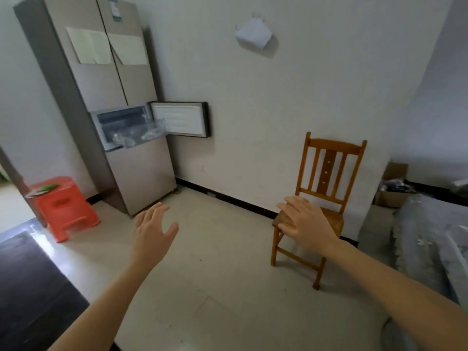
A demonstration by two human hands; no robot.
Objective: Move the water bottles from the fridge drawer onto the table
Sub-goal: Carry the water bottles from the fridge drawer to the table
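From the head camera, a person faces a tall fridge [101, 79] across a tiled floor, both arms stretched ahead. The left hand [153, 233] and the right hand [305, 225] are both empty, fingers spread apart, well short of the fridge. The fridge's small middle door [181, 119] hangs open and a clear drawer [134, 143] juts out. Pale shapes along its front edge look like the water bottles [149, 135], though blur hides how many. The dark surface [33, 287] fills the lower left of the view, with an orange stool [65, 206] between it and the fridge. The task appears barely begun, with no bottle yet in hand. Risks from here: clear bottles in a clear drawer are easy to misjudge and may be slick with cold, so a loose grip could drop one, and the stool crowds the carrying path to the surface
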